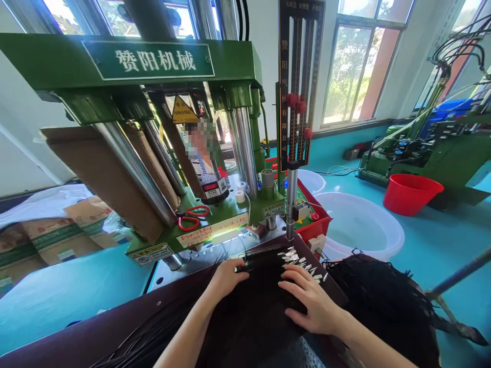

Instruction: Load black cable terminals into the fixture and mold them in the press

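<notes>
Daylight pours through tall windows (347,76) set in white walls (23,143) with salmon-pink reveals, over a glossy teal floor (441,245). A red bucket (410,193) and a big white plastic tub (358,225) stand on it, another green machine (433,158) sits to the right, and paper sacks (57,237) are piled at left

- green press machine (115,66), upper left
- red-handled scissors (193,217) on its green bed, centre
- white plastic basin (337,197), right of centre
- red bucket (406,197) on the floor, right
- second green machine (433,158), far right
- paper sacks (57,240), left
</notes>
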`<action>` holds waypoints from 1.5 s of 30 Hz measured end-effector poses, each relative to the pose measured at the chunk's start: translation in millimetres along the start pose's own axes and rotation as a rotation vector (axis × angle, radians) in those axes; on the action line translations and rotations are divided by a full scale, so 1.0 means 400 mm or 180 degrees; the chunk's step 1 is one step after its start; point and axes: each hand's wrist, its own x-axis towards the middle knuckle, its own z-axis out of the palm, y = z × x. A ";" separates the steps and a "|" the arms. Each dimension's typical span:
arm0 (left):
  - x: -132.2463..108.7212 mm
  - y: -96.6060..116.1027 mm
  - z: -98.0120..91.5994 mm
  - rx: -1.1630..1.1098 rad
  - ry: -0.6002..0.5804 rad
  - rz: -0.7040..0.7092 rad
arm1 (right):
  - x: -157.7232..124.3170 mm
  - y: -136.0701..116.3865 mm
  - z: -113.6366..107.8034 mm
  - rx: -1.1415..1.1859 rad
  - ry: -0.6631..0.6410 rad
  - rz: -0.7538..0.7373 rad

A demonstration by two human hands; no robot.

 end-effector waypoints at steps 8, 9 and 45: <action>-0.066 0.051 -0.111 -0.1398 0.0209 -0.0043 | 0.039 -0.043 0.013 0.0306 0.0796 -0.0138; -0.073 0.058 -0.123 -0.1621 0.0142 -0.0120 | 0.053 -0.056 0.013 0.0430 0.0805 -0.0156; -0.194 0.069 -0.202 -0.3082 0.0066 0.0043 | 0.181 -0.029 0.092 -0.0210 -0.0454 0.0730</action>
